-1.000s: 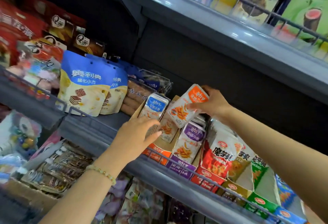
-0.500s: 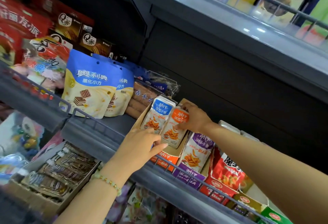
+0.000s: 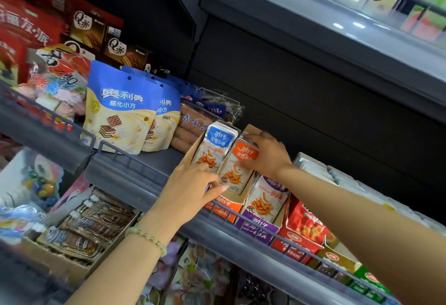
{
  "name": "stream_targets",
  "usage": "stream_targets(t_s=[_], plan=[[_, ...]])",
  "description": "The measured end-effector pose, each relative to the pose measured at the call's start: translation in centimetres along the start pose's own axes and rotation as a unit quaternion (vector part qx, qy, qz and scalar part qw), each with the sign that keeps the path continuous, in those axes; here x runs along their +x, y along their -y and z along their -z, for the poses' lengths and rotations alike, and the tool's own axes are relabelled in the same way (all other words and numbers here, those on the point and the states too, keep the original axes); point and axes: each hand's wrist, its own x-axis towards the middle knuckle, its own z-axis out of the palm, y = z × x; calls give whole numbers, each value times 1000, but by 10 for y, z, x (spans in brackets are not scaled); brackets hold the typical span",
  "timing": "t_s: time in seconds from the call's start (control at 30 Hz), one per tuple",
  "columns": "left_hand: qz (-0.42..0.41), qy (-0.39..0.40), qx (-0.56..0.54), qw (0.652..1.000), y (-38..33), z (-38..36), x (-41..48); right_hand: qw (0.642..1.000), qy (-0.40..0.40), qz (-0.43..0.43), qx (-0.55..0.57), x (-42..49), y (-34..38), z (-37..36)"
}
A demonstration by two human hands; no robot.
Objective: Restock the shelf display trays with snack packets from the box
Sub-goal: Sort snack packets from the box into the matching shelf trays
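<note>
Where the left forearm reaches up from below, the left hand point(image 3: 193, 188) lays fairly straight fingers against the packets' lower edges at the front of the orange display tray point(image 3: 225, 205). The right hand point(image 3: 266, 157) curls over the top of the orange-topped packet point(image 3: 237, 169), marked 劲仔 深海小鱼, beside the blue-topped packet point(image 3: 217, 145). Farther left stand blue bags point(image 3: 120, 109) reading 奥利奥 威化小方. A second ago the orange-topped packet was above the tray; now it sits inside.

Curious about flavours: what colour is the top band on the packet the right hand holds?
Orange, on the white snack packet in the right hand; head view.
</note>
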Motion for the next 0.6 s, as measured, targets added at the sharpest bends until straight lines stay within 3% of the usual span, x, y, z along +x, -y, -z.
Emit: stream_targets(t_s=[0.3,0.47,0.6], plan=[[9,-26,6,1000,-28,18,-23,980,7,13,199,-38,3,46],[10,70,-35,997,-60,28,-69,960,33,38,276,-104,-1,70],[52,131,-81,987,-74,14,-117,917,117,25,381,-168,-13,60]])
